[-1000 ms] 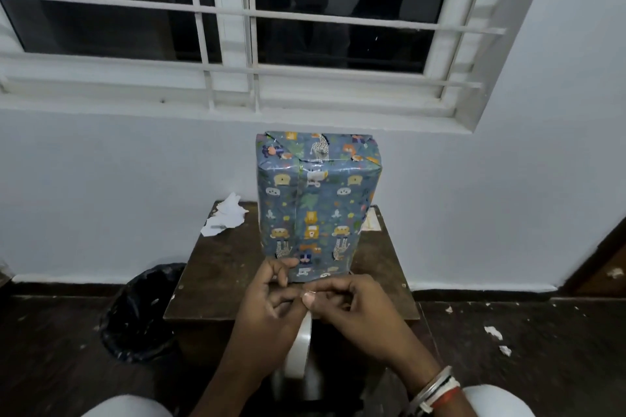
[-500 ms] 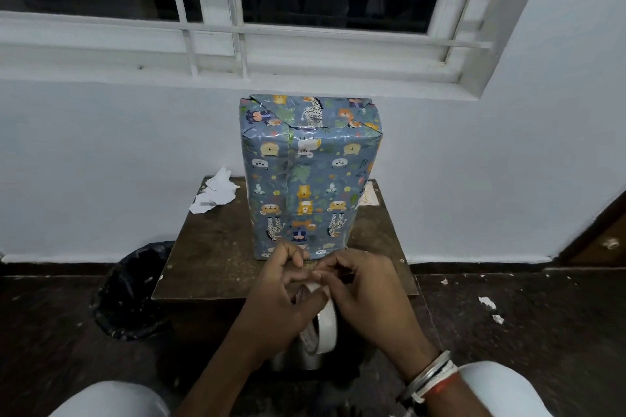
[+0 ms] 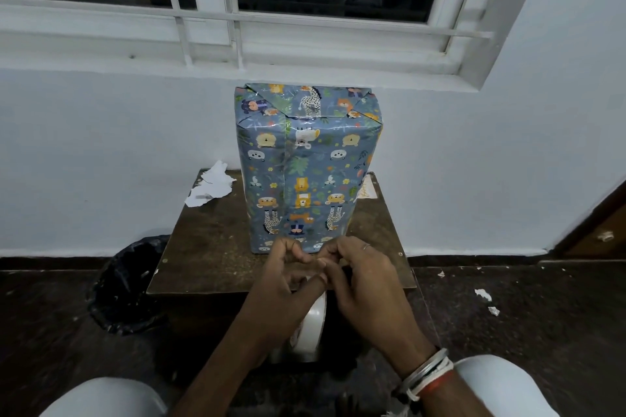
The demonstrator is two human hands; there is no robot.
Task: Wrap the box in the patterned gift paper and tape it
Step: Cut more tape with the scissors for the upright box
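Box [image 3: 305, 173] stands upright on the table [image 3: 210, 247], just behind the fingertips. Left hand [image 3: 284, 284] grips the tape [image 3: 313, 318], right hand [image 3: 362, 281] pinches its top, fingers curled tight.

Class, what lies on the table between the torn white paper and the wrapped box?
Between torn white paper and wrapped box, only bare table; head view.

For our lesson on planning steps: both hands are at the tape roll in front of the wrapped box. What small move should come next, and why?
Probably pull a short strip free. The left hand grips the white roll of tape, the right hand pinches at its top edge, and the blue animal-patterned wrapped box stands upright on the brown wooden table.
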